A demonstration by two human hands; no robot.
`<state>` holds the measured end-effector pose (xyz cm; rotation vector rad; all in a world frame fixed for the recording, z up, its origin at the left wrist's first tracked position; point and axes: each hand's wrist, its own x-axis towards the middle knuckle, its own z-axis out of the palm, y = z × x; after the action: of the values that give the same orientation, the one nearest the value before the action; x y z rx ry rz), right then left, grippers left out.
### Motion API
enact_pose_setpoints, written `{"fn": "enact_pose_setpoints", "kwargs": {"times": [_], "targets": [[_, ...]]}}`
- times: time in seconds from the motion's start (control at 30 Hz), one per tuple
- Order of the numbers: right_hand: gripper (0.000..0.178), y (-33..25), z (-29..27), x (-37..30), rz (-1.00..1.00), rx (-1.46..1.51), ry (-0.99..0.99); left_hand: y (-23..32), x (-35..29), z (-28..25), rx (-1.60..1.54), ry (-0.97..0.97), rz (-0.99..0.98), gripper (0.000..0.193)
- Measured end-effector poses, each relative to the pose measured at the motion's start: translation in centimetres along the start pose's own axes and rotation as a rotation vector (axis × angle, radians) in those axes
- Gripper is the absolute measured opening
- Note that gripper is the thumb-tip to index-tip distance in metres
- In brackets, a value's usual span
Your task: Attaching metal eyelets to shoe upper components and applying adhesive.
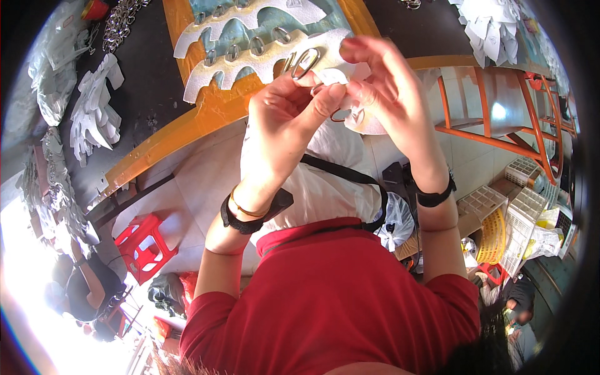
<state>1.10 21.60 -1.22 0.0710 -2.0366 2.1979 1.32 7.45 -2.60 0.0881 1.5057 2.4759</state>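
Observation:
Above the near table edge, my left hand (278, 122) pinches a white scalloped strip (331, 47) between thumb and fingers. My right hand (397, 100) has its thumb against the same strip, close to the left thumb, with its fingers curled around the strip's far side. Oval metal rings (307, 63) hang on the strip by my left fingertips; a small white tab between the two thumbs is partly hidden. Lying on the table beyond are a similar strip with several rings (257, 45) along it and, farther off, another white strip (215, 29).
The dark table (147, 94) has a yellow-brown edge (147, 153). White cut pieces (94, 112) and a heap of metal rings (120, 25) lie at left; more white pieces (490, 28) are far right. A red stool (145, 247), an orange-framed rack (500, 134) and crates (525, 209) stand around. Other people sit lower left and right.

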Motion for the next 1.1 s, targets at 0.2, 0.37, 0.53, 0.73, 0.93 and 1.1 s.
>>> {"fn": "enact_pose_setpoints", "kwargs": {"times": [0.2, 0.37, 0.53, 0.73, 0.93, 1.1], "targets": [[0.016, -0.3, -1.4, -0.6, -0.174, -0.452, -0.170, -0.9, 0.0, 0.1, -0.041, 0.032, 0.085, 0.010], [0.009, -0.2, -2.2, 0.2, -0.088, -0.387, -0.340, -0.6, -0.1, 0.3, -0.002, 0.008, 0.043, 0.010], [0.008, -1.2, -1.5, 0.1, -0.075, -0.506, -0.359, -0.3, -0.1, 0.4, 0.122, 0.026, 0.100, 0.011], [0.017, -1.4, -1.5, -0.1, 0.229, 0.163, -0.401, 0.0, 1.7, -2.0, -0.777, -0.444, -0.681, 0.023], [0.011, -0.9, -1.2, -0.7, 0.172, 0.012, -0.274, -0.2, 0.9, -0.8, -0.250, -0.230, -0.259, 0.023], [0.008, 0.1, -1.8, -0.8, 0.117, -0.264, -0.290, 0.1, 0.7, -0.4, -0.074, -0.059, -0.103, 0.018]]}}
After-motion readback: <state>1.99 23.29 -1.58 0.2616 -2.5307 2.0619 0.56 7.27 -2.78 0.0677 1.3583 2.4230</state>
